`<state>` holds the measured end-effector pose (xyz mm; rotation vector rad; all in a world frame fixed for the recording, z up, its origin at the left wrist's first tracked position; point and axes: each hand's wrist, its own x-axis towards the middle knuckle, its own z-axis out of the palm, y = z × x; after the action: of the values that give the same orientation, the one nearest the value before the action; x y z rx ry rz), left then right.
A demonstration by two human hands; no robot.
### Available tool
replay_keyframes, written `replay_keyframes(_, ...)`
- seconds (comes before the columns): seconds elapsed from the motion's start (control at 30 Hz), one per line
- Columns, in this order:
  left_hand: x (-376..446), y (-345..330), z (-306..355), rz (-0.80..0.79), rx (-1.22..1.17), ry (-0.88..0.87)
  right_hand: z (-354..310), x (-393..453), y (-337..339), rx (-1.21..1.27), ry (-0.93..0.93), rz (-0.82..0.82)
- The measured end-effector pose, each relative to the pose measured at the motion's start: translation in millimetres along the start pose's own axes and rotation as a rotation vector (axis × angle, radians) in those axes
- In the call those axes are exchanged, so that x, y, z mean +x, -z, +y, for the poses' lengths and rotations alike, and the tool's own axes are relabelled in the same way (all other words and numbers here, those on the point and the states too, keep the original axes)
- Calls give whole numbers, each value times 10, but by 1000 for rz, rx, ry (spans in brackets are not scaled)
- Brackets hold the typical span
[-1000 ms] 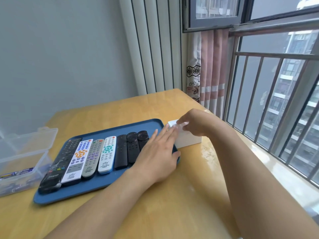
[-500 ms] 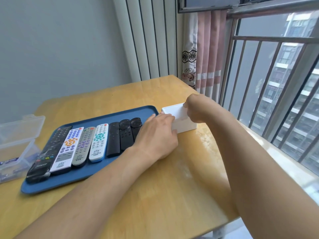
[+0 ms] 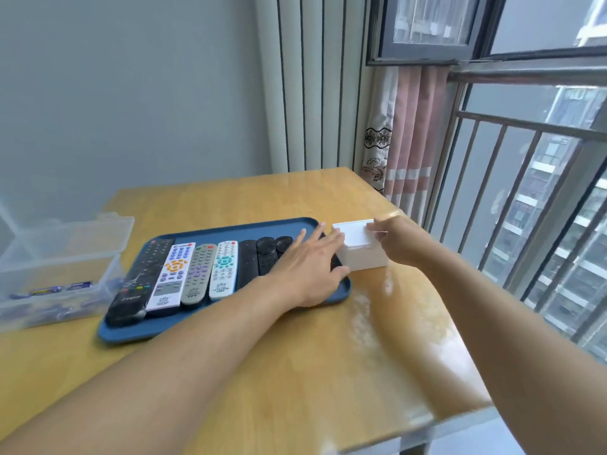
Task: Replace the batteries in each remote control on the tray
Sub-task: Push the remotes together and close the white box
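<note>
A blue tray (image 3: 210,325) on the wooden table holds several remote controls in a row: a long black one (image 3: 139,280), a white one with orange keys (image 3: 171,277), a grey one (image 3: 197,274), a white one with teal keys (image 3: 224,270) and black ones (image 3: 259,257). A small white box (image 3: 361,256) stands just right of the tray. My left hand (image 3: 308,270) lies over the tray's right end with straight fingers touching the box's left side. My right hand (image 3: 397,241) grips the box's lid at its far right edge.
A clear plastic container (image 3: 62,257) with its lid open stands left of the tray and holds batteries (image 3: 59,289). The table edge runs close on the right, beside a window railing (image 3: 525,208) and a pink curtain (image 3: 407,149).
The camera view shifted while both hands stayed at the white box. The right hand's hold moved along the lid toward its right edge; the left fingers spread flatter against the box.
</note>
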<state>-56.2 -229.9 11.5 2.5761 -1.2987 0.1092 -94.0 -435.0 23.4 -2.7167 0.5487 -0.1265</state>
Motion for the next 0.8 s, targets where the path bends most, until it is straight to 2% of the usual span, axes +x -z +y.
replay_keyframes(0.1, -274, 196, -442, 166, -10, 7, -314, 17, 84, -278, -21, 116)
replay_keyframes(0.17, -560, 394, -815, 286, 3, 54, -761, -35, 37, -239, 105, 239)
replay_keyframes(0.2, -695, 481, -1001, 332, 12, 91, -999, -89, -11, -136, 172, 254)
replay_keyframes(0.3, -1223, 748, -1655, 429, 62, 269, -1877, -281, -314, 270, 361, 87)
replay_keyframes(0.4, -1809, 929, -2232, 478, 117, 451, -2674, -347, -742, 447, 534, -118)
replay_keyframes(0.5, -2324, 1022, -2581, 447, 197, 610, -3260, -334, -1057, 674, 478, -293)
replay_keyframes(0.57, -2589, 1071, -2744, 377, 202, 676, -3538, -310, -1184, 771, 401, -306)
replay_keyframes(0.67, -2819, 1079, -2951, 314, 104, 695, -3818, -213, -1310, 907, 196, -336)
replay_keyframes(0.8, -2941, 953, -3084, 350, -141, 688, -3996, -37, -1456, 948, 70, -384)
